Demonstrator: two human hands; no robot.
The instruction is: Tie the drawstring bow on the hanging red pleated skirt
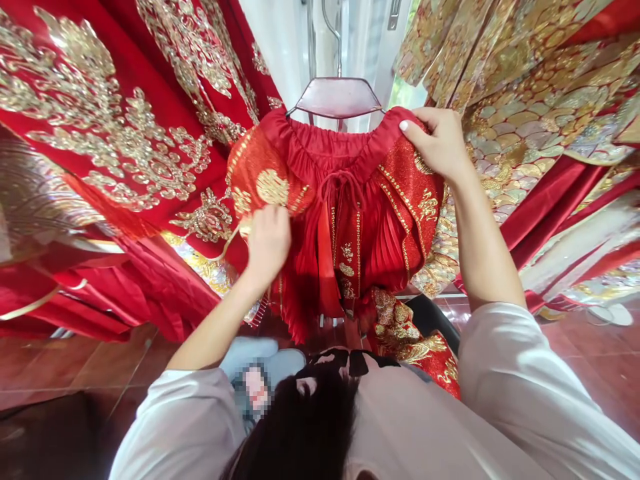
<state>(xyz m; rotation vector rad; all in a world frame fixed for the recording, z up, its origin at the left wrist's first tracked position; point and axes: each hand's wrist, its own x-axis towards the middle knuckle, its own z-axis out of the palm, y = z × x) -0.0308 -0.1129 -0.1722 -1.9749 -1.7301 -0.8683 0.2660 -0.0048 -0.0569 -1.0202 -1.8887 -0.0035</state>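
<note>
A red pleated skirt [385, 243] with gold-embroidered panels and a gathered elastic waistband hangs from a clear-topped hanger [340, 98] in front of me. A thin red drawstring [341, 181] is tied in a bow at the front of its waist. My right hand [440, 140] grips the skirt's upper right corner, thumb in front and fingers behind. On the left side, my left hand [270, 237] is closed on the skirt's embroidered panel, just below a round gold motif. Its fingertips are partly hidden.
Red garments with gold beading [145, 147] hang close on the left. Gold scale-patterned garments [530, 113] hang on the right. Below the skirt, a red and gold embroidered cloth [415, 333] lies over a black seat edge [435, 317]. The floor [600, 340] is reddish tile.
</note>
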